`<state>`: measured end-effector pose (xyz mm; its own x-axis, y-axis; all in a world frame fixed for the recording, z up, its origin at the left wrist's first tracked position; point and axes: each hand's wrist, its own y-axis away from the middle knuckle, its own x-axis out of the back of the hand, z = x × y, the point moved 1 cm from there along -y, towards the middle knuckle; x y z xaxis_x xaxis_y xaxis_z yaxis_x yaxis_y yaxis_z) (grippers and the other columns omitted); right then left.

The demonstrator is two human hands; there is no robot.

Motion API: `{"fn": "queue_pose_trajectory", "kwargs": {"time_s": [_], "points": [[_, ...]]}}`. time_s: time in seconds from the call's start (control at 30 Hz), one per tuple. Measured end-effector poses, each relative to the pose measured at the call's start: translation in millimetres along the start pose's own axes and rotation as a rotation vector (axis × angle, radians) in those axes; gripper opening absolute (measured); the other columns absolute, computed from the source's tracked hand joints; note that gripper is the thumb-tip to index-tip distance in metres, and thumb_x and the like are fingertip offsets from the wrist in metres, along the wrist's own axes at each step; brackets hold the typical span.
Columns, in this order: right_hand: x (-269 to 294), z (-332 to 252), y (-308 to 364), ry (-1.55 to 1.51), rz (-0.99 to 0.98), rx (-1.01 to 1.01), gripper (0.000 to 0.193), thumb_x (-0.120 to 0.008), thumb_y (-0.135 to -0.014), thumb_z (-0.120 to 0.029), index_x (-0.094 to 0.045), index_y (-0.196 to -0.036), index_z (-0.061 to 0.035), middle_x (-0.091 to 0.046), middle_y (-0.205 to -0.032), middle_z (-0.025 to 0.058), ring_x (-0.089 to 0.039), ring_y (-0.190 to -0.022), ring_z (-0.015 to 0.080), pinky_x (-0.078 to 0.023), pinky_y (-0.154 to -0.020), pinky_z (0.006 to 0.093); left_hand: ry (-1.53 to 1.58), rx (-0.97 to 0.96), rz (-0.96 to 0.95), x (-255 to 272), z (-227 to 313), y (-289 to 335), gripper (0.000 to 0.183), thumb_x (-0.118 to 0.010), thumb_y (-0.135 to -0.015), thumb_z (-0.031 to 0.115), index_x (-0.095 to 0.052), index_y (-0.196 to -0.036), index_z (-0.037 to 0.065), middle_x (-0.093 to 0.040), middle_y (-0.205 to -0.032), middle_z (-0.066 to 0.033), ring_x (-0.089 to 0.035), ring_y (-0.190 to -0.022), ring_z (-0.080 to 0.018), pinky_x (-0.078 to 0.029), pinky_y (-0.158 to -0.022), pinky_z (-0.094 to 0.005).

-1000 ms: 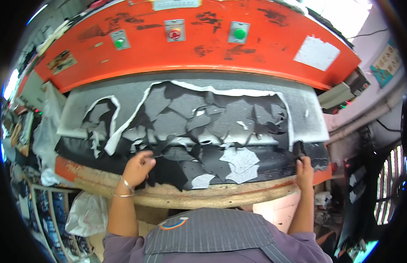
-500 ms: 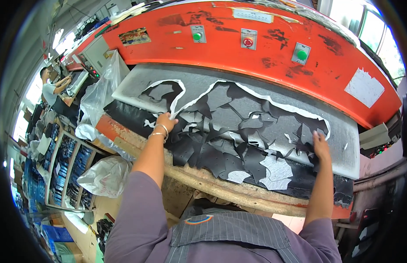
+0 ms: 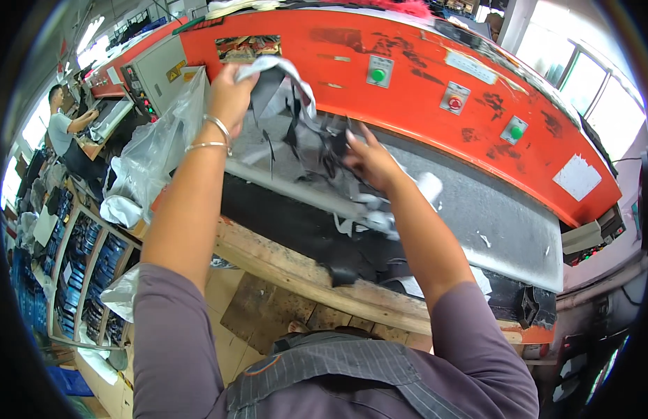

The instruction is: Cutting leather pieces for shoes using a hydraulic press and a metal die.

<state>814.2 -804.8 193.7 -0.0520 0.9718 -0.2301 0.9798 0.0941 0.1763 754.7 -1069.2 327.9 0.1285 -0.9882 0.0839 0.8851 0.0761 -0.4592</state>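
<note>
Raised over the left part of the bench, my left hand [image 3: 233,98] is closed on the white-edged end of a cut-out black leather-like scrap sheet [image 3: 268,94]. The rest of this scrap hangs in thin, motion-blurred strips toward the right. My right hand [image 3: 374,162] is at those strips, its fingers apart and partly stretched; whether it touches them is hard to see. Beneath lies a grey cutting board [image 3: 491,216] with a pale front edge. Black cut pieces [image 3: 343,269] lie along the bench front, some overhanging it, and my right arm hides part of them.
Behind the board stands a red machine beam [image 3: 414,77] with two green buttons and a red one. A wooden rail [image 3: 289,272] edges the bench. Clear plastic sheeting [image 3: 156,153] hangs at left, above a rack of blue-black items [image 3: 93,265]. Another person [image 3: 65,133] works at far left.
The scrap sheet lay spread on the board; now it is lifted and bunched toward the left. My left hand has risen, and my right hand has moved left from the sheet's far end.
</note>
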Motion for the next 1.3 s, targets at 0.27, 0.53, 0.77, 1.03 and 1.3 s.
{"fn": "queue_pose_trajectory", "kwargs": {"time_s": [0.27, 0.53, 0.77, 1.03, 1.3], "points": [[-172.9, -128.3, -46.9, -0.012, -0.368, 0.328, 0.029, -0.067, -0.089, -0.023, -0.054, -0.106, -0.0043, -0.062, -0.086, 0.0042, -0.060, -0.076, 0.0141, -0.049, -0.064, 0.0284, 0.098, -0.261, -0.185, 45.8, 55.3, -27.2, 0.031, -0.071, -0.084, 0.021, -0.057, -0.103, 0.002, -0.063, -0.094, -0.0046, -0.057, -0.085, -0.0115, -0.046, -0.076, -0.0285], [28.2, -95.3, -77.3, 1.406, 0.092, 0.135, 0.045, -0.064, -0.085, -0.044, -0.068, -0.113, -0.0082, -0.066, -0.113, 0.0137, -0.063, -0.104, 0.0290, -0.047, -0.091, 0.0396, -0.417, -0.030, -0.193, 168.5, -99.8, 6.6, 0.025, -0.069, -0.076, 0.004, -0.054, -0.096, 0.003, -0.060, -0.090, -0.0066, -0.055, -0.088, -0.0142, -0.045, -0.080, -0.0295], [232.5, -127.2, -50.0, 1.300, 1.098, 0.369, 0.045, -0.064, -0.083, -0.047, -0.068, -0.075, -0.0033, -0.064, -0.068, 0.0193, -0.064, -0.067, 0.0346, -0.048, -0.063, 0.0438, -1.141, 0.180, -0.431, 191.3, -197.4, 38.8, 0.108, -0.081, -0.063, 0.050, -0.024, -0.148, 0.015, -0.027, -0.149, -0.0250, -0.023, -0.138, -0.0440, -0.021, -0.113, -0.0461], [223.0, -133.5, -42.3, 1.293, 1.150, 0.340, 0.040, -0.061, -0.088, -0.042, -0.067, -0.087, -0.0025, -0.063, -0.068, 0.0110, -0.060, -0.065, 0.0215, -0.045, -0.063, 0.0353, -1.093, 0.596, -0.785, 160.9, -229.7, 55.0, 0.117, -0.072, -0.060, 0.071, -0.015, -0.152, 0.026, -0.010, -0.157, -0.0196, -0.010, -0.141, -0.0473, -0.015, -0.105, -0.0688], [100.5, 77.1, -40.8, 1.090, 0.446, 0.084, 0.058, -0.048, -0.098, -0.032, -0.031, -0.146, -0.0033, -0.031, -0.150, 0.0213, -0.027, -0.141, 0.0317, -0.022, -0.114, 0.0356, -0.964, 0.443, -1.084, 180.4, -217.8, 80.9, 0.105, -0.059, -0.067, 0.079, -0.027, -0.149, 0.022, -0.015, -0.155, -0.0213, -0.007, -0.143, -0.0434, -0.010, -0.107, -0.0661]]}}
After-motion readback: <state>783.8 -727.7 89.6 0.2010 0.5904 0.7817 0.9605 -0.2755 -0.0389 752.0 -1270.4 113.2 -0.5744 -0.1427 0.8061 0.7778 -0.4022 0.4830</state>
